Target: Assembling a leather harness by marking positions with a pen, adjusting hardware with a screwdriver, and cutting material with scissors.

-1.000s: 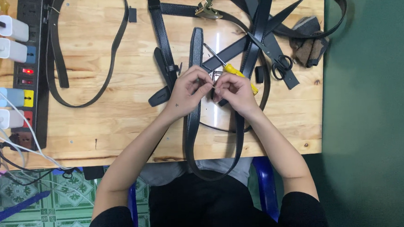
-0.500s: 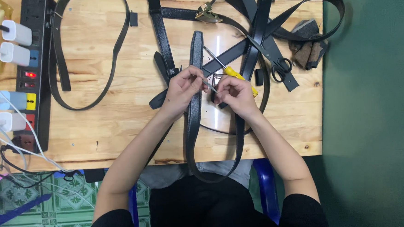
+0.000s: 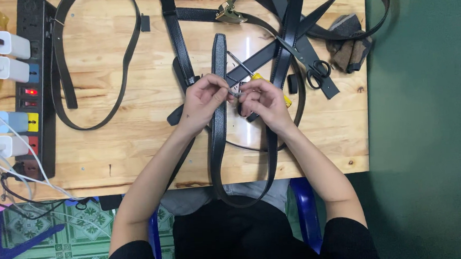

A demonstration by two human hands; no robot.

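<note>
My left hand (image 3: 203,98) and my right hand (image 3: 261,102) meet above a wooden table (image 3: 131,145), fingertips pinched together on a small metal piece (image 3: 235,94) at the edge of a black leather belt (image 3: 220,140). That belt runs from the table's far part down past the front edge and loops back up under my right hand. A screwdriver with a yellow handle (image 3: 248,75) lies just beyond my right hand, partly hidden by it.
Several more black belts (image 3: 288,32) cross at the back right, one with a brass buckle (image 3: 228,11). Black scissors (image 3: 318,72) lie to the right. Another belt (image 3: 62,75) loops at the left beside a power strip (image 3: 34,92) with white chargers and cables.
Both hands stay on the belt; the fingertips have shifted slightly closer together around the small metal piece. The view has tilted a little.
</note>
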